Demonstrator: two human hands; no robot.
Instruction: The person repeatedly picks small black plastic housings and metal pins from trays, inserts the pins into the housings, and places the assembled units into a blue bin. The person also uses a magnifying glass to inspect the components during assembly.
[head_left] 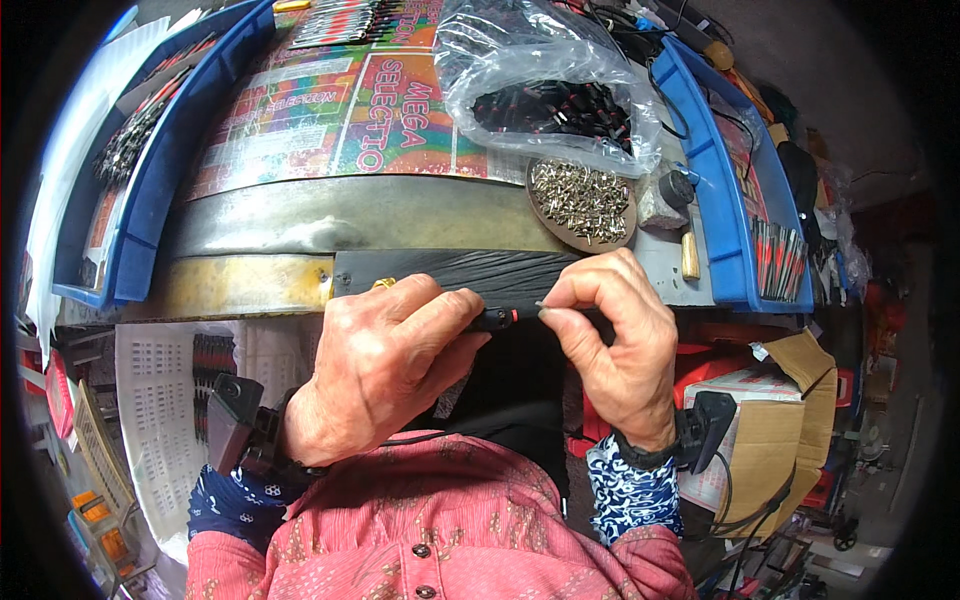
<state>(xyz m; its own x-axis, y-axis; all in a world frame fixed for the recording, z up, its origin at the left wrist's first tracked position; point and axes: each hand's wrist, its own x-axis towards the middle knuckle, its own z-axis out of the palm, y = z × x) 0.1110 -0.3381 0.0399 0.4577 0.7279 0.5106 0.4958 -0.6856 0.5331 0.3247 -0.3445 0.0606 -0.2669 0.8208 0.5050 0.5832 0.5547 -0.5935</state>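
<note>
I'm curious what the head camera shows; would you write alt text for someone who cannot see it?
Two bare hands meet over a workbench edge: the left hand grips a small black part with a red band, and the right hand pinches a thin silvery metal pin at its tip. Behind sit a round brown dish of silvery metal pins and a clear plastic bag of black-and-red parts.

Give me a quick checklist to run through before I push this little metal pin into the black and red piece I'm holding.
1. Left hand grips the small black part with a red band: ok.
2. Right hand pinches the thin metal pin at its fingertips: ok.
3. Pin tip lined up with the part's opening: cannot tell, the fingers hide it.
4. Round brown dish of small metal pins within reach on the bench: ok.
5. Clear plastic bag of black and red parts stocked: ok.
6. Blue plastic tray at the right, clear of both hands: ok.
</note>
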